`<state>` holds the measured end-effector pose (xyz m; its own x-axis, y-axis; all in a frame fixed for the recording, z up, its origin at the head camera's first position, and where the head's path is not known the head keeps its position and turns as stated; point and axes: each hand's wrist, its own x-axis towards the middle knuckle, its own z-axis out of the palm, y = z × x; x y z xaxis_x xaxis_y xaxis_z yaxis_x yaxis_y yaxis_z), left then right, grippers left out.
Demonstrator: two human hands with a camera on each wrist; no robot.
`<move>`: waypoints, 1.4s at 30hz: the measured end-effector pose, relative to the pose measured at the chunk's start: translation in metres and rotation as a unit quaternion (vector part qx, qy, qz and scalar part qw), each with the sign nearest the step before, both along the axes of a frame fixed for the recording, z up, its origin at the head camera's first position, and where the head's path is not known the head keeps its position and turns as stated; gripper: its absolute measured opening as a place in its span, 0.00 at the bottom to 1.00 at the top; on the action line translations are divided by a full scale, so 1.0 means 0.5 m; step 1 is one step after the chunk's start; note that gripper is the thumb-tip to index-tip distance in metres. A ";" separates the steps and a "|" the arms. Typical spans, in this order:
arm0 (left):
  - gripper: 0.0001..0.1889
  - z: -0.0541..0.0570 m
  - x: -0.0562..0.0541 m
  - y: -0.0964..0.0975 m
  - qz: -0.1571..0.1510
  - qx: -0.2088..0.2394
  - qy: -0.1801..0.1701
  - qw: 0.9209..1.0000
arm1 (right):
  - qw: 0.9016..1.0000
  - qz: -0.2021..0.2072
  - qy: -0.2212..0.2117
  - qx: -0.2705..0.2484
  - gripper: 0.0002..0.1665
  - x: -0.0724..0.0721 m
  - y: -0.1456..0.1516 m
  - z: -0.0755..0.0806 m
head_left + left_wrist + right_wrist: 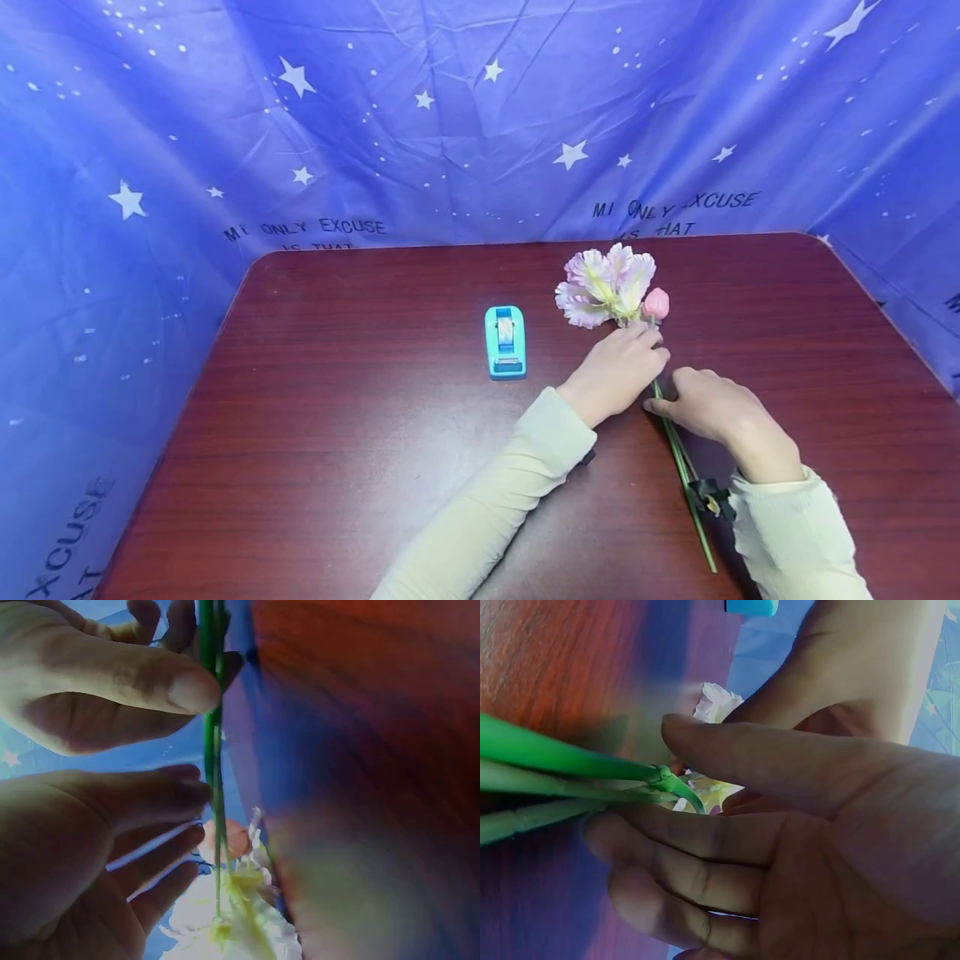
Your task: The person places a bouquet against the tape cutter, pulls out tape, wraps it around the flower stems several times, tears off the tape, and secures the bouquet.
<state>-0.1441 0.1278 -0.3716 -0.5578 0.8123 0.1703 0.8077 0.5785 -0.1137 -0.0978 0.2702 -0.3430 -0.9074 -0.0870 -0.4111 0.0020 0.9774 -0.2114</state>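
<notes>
A bunch of artificial flowers lies slanted on the table, with ruffled pale pink and white blossoms (600, 287), a pink bud (656, 302) and long green stems (678, 458). My left hand (618, 367) pinches the stems just below the flower heads. Lower down, my right hand (723, 408) holds the same stems between thumb and fingers. In the left wrist view the right thumb (191, 690) presses against a stem. Several stems (562, 754) run between thumb and fingers in the right wrist view, one with a small joint.
A light blue tape dispenser (506, 346) stands on the dark red wooden table (337, 400), left of the flowers. Behind the table hangs a blue curtain (450, 125) with white stars and printed lettering. A dark strap (712, 498) shows at the right sleeve, beside the stems.
</notes>
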 end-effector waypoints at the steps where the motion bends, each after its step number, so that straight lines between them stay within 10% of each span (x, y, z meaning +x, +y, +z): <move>1: 0.14 -0.003 -0.001 -0.001 -0.002 -0.003 0.001 1.000 | 1.000 0.001 -0.001 -0.003 0.22 0.001 -0.002 -0.002; 42: 0.13 -0.037 -0.011 0.006 -0.017 0.008 0.025 1.000 | 0.996 0.053 -0.007 -0.076 0.10 -0.010 -0.008 -0.019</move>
<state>-0.1498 0.1309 -0.3900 -0.5206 0.8273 0.2110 0.8203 0.5532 -0.1451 -0.1028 0.2662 -0.3526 -0.8843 -0.2436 -0.3984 -0.0950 0.9291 -0.3574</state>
